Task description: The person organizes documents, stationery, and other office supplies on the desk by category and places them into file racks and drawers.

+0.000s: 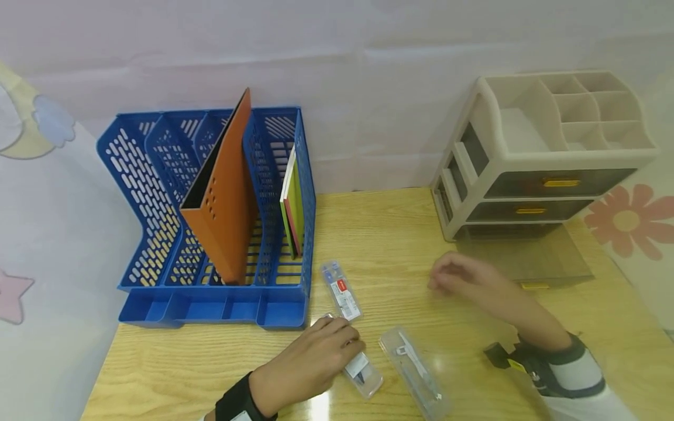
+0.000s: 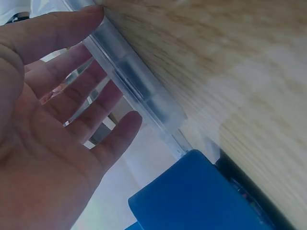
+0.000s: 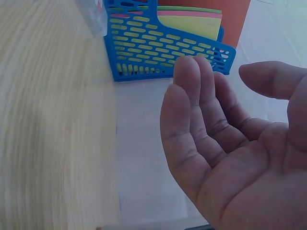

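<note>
My left hand (image 1: 321, 352) is over a slim clear plastic case (image 1: 365, 374) lying on the table, its thumb and fingers gripping the case's sides. In the left wrist view that case (image 2: 144, 91) runs between thumb and fingers. Just beyond it lies another clear case (image 1: 342, 292) with a red-and-white label and blue bits inside. To its right a third clear case (image 1: 416, 374) holds something white. My right hand (image 1: 468, 278) hovers with nothing in it, fingers loosely bent, left of a pulled-out bottom drawer (image 1: 526, 257). The right wrist view shows its palm and slack fingers (image 3: 175, 124).
A blue slatted file rack (image 1: 213, 304) stands at the left, holding an orange folder (image 1: 226, 199) and thin coloured booklets (image 1: 292, 204). At the back right is a cream desktop organizer (image 1: 497, 158) with dark drawers. A pale cloth (image 1: 363, 117) hangs behind the table.
</note>
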Tool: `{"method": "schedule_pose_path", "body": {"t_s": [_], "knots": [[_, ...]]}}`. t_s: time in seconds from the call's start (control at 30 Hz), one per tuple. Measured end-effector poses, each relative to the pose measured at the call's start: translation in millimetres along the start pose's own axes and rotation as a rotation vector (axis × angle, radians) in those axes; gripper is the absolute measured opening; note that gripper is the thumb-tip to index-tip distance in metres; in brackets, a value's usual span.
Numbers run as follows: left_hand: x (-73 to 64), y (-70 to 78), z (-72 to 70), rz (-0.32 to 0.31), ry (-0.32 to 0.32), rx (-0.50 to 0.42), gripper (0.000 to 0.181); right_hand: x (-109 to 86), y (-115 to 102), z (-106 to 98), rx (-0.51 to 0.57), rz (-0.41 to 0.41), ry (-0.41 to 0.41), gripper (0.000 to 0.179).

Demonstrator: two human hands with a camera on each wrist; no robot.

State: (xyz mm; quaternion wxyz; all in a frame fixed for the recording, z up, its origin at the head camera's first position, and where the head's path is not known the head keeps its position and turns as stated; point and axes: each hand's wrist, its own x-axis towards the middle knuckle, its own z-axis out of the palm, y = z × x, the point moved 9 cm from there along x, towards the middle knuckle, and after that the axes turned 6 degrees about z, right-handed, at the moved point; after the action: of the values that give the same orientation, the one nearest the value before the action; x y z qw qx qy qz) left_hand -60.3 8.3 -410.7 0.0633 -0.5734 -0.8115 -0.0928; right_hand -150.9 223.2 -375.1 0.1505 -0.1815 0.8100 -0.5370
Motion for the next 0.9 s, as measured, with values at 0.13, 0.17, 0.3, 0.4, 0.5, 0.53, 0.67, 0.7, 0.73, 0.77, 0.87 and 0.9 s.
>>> {"method": "schedule_pose_path", "body": {"t_s": [0.13,0.17,0.3,0.4,0.5,0.53,0.67,0.7,0.73,0.77,0.87,0.9], "knots": [[0.7,1.2,-2.2,0.014,0.029,0.023,0.031,8.2,-6,6,0.031,-0.013,-0.019,0.013],[0.8,1.2,-2.7,0.014,0.033,0.019,0.031,9.8,-7,8,0.032,-0.012,-0.021,0.012],[3.4,-0.5,-6.4,0.007,0.038,0.006,0.033,16.0,-10,17,0.063,-0.01,-0.061,0.013],[7.2,-4.3,-12.4,-0.008,0.053,-0.021,0.035,19.1,-10,27,0.073,0.008,-0.108,0.013],[10.8,-8.1,-21.5,-0.018,0.092,-0.04,0.035,19.3,-8,40,0.058,0.041,-0.156,0.014],[12.3,-9.0,-24.7,-0.017,0.107,-0.038,0.035,19.1,-7,44,0.047,0.055,-0.17,0.015],[20.4,-14.5,-35.1,-0.025,0.155,-0.017,0.035,17.4,-4,61,0.024,0.096,-0.228,0.029],[22.9,-16.3,-37.0,-0.03,0.162,-0.014,0.036,17.1,-5,65,0.034,0.1,-0.244,0.034],[25.4,-18.1,-38.8,-0.033,0.171,-0.008,0.036,16.8,-5,69,0.052,0.103,-0.261,0.039],[27.7,-20.3,-40.4,-0.041,0.177,-0.014,0.036,16.8,-6,73,0.065,0.104,-0.273,0.042],[34.1,-26.1,-44.2,-0.057,0.19,-0.025,0.035,17.1,-6,81,0.093,0.113,-0.29,0.047],[36.1,-27.5,-45.5,-0.059,0.195,-0.026,0.035,17.3,-6,83,0.097,0.115,-0.292,0.047]]}}
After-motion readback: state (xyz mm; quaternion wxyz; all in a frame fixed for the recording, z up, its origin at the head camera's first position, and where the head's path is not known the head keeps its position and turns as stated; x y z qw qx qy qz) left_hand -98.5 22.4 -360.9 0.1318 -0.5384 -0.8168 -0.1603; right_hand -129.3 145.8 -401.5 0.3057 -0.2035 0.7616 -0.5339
